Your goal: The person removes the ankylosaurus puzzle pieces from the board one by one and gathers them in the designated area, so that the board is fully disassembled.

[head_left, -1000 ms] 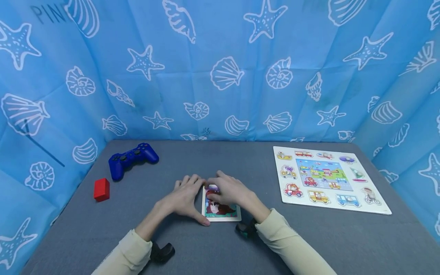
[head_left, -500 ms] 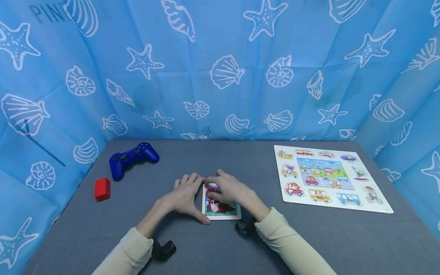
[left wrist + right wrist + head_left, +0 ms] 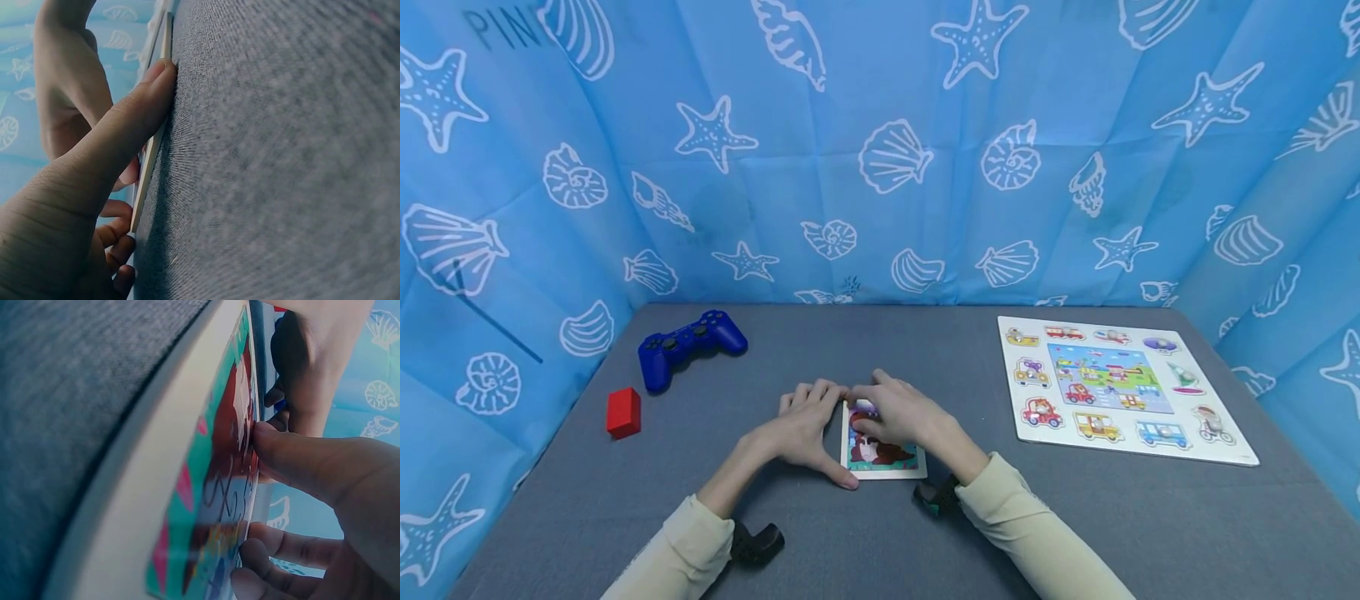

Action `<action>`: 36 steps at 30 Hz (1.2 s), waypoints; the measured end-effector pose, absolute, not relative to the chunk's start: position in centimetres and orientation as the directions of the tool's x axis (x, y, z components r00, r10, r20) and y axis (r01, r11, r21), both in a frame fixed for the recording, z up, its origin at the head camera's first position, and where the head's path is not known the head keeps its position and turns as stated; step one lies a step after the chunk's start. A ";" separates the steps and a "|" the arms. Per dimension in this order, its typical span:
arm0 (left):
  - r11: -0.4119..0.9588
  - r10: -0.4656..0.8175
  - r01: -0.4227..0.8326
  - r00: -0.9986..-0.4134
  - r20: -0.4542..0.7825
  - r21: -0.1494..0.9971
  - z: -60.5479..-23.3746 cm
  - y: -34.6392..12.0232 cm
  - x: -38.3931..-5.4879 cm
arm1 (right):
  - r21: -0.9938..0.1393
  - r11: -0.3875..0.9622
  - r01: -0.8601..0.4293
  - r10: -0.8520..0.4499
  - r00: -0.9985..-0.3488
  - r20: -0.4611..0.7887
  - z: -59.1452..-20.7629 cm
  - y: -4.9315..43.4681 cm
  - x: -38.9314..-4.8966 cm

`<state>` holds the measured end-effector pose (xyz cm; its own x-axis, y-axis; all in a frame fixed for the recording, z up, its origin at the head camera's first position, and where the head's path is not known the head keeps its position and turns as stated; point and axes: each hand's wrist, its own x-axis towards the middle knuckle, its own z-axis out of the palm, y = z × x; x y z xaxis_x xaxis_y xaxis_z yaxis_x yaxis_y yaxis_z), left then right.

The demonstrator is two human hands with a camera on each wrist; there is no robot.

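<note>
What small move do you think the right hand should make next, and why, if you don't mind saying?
I would probably press down lightly with the right-hand grip: the right thumb appears to touch the face of the picture puzzle, while the left-hand grip spans the puzzle's left edge, left thumb at the near corner, and could brace it.

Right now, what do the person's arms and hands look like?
Plain cream sleeves end short of the wrists. Left hand and right hand are gloveless. A black attachment shows beside each cuff, the right one partly green.
</note>
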<state>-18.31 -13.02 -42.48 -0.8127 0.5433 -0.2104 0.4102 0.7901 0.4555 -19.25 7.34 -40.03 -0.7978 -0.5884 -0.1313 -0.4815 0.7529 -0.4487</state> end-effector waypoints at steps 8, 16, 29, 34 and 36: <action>0.788 0.544 0.412 -0.814 -0.203 0.458 -42.6 -13.1 -18.4 | -0.403 0.750 -0.524 -0.606 -0.789 -0.103 -39.7 7.2 -19.1; 0.795 0.535 0.400 -0.817 -0.215 0.456 -42.6 -13.0 -18.4 | -0.389 0.763 -0.517 -0.598 -0.792 -0.121 -39.8 7.2 -19.1; 0.798 0.530 0.393 -0.819 -0.220 0.456 -42.7 -13.1 -18.5 | -0.409 0.757 -0.509 -0.602 -0.787 -0.136 -39.8 7.1 -19.2; 0.796 0.531 0.391 -0.817 -0.225 0.462 -42.8 -13.1 -18.6 | -0.423 0.761 -0.492 -0.600 -0.782 -0.169 -39.6 7.0 -19.5; 0.794 0.532 0.389 -0.816 -0.225 0.466 -42.8 -13.1 -18.6 | -0.430 0.760 -0.487 -0.601 -0.779 -0.179 -39.6 7.0 -19.6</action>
<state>-18.59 -13.10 -42.81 -0.8162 0.5322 -0.2252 0.3894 0.7944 0.4661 -19.60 6.97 -39.63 -0.7792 -0.6007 -0.1789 -0.4873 0.7602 -0.4297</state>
